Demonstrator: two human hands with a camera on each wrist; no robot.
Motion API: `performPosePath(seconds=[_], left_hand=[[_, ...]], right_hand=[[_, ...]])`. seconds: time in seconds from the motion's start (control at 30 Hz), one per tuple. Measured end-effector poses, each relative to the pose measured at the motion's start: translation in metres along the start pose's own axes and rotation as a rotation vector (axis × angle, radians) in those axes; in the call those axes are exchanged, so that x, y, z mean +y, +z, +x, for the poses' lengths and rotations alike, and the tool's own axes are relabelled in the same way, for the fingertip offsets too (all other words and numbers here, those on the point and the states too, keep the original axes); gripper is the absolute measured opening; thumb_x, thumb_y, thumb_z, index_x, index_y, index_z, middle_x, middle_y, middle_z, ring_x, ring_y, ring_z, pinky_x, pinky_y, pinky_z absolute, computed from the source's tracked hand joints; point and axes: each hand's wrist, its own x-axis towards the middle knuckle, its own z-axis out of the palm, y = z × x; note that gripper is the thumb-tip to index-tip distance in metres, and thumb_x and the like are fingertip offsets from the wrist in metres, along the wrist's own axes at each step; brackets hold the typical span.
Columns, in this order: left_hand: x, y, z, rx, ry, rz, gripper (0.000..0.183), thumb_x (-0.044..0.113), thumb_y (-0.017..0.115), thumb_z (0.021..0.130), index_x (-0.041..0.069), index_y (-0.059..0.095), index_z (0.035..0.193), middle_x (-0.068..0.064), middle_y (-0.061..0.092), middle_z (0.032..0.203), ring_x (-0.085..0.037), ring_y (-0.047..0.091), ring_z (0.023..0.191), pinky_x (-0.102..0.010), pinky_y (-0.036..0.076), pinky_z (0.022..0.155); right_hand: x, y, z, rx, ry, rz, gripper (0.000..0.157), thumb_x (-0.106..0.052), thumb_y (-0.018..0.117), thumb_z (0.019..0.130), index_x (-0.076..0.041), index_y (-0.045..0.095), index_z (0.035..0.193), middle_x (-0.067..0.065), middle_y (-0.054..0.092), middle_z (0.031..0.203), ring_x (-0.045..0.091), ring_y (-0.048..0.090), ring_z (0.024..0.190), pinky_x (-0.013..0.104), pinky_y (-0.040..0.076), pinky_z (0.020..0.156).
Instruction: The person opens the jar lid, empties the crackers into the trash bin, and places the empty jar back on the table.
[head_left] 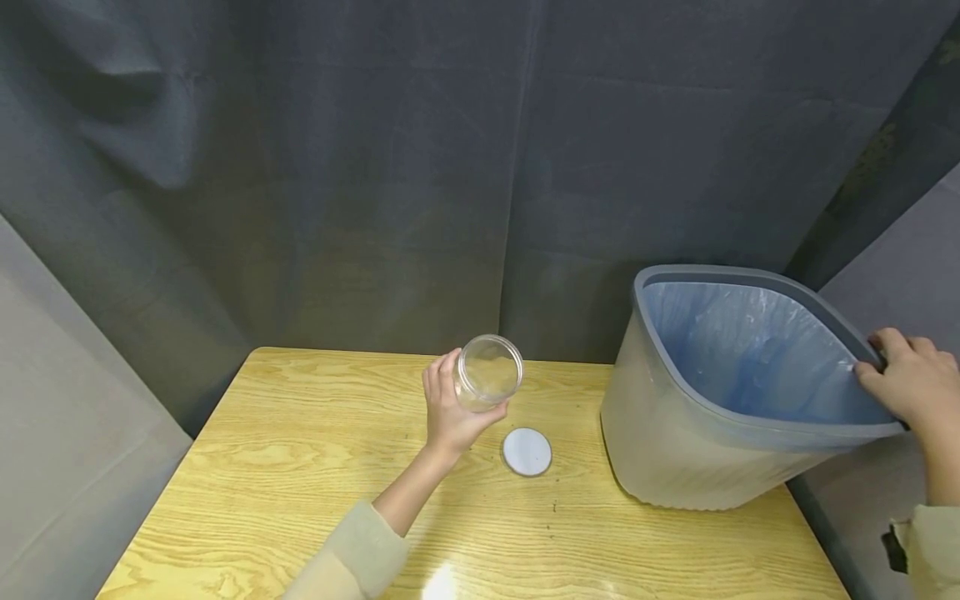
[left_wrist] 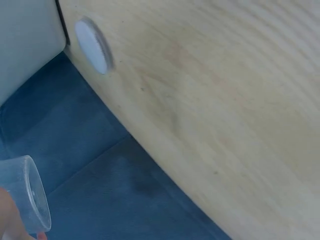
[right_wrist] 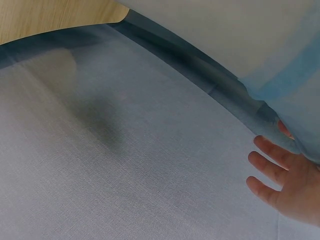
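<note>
A clear, see-through jar (head_left: 490,372) with no lid on it is gripped by my left hand (head_left: 452,418), its round mouth facing the head camera. Below the jar, on the table, lies a round white lid (head_left: 527,452); the left wrist view shows the ridged edge of this lid (left_wrist: 93,46). My right hand (head_left: 915,383) holds the rim of a trash bin (head_left: 663,442), thumb over the inner side. In the right wrist view, several fingers (right_wrist: 270,167) spread along the bin's outer side. A blue bag (head_left: 750,350) lines the bin.
The wood-grain table (head_left: 300,467) carries the bin at its right end, with small dark specks near the lid. A dark curtain (head_left: 390,167) hangs behind the table. Grey panels (head_left: 67,433) stand at both sides.
</note>
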Motion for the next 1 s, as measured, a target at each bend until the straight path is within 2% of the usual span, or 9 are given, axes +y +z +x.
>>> performPosePath(seconds=[0.57, 0.8, 1.0], left_hand=[[-0.033, -0.009, -0.035, -0.001, -0.102, 0.022, 0.091, 0.027, 0.085, 0.047, 0.006, 0.043, 0.125, -0.012, 0.045, 0.114, -0.028, 0.041, 0.106, -0.044, 0.042, 0.087], [-0.043, -0.014, -0.051, -0.019, -0.204, 0.001, 0.093, 0.023, 0.087, 0.046, 0.007, 0.041, 0.125, -0.010, 0.044, 0.115, -0.026, 0.039, 0.109, -0.049, 0.044, 0.085], [-0.051, -0.016, -0.062, -0.022, -0.227, 0.011, 0.093, 0.023, 0.086, 0.047, 0.006, 0.040, 0.126, -0.011, 0.044, 0.114, -0.027, 0.039, 0.109, -0.050, 0.044, 0.087]], right_hand=[[-0.001, 0.000, 0.000, -0.014, 0.003, -0.002, 0.042, -0.012, 0.041, 0.087, 0.013, 0.026, 0.117, 0.042, 0.021, 0.115, 0.059, 0.022, 0.104, 0.067, 0.022, 0.091], [0.000, 0.000, 0.000, -0.010, -0.001, 0.000, 0.042, -0.012, 0.041, 0.087, 0.013, 0.026, 0.117, 0.042, 0.022, 0.114, 0.059, 0.022, 0.104, 0.067, 0.023, 0.090], [0.000, 0.000, 0.001, -0.003, -0.006, -0.001, 0.041, -0.012, 0.041, 0.087, 0.013, 0.027, 0.116, 0.042, 0.022, 0.114, 0.059, 0.023, 0.103, 0.067, 0.023, 0.089]])
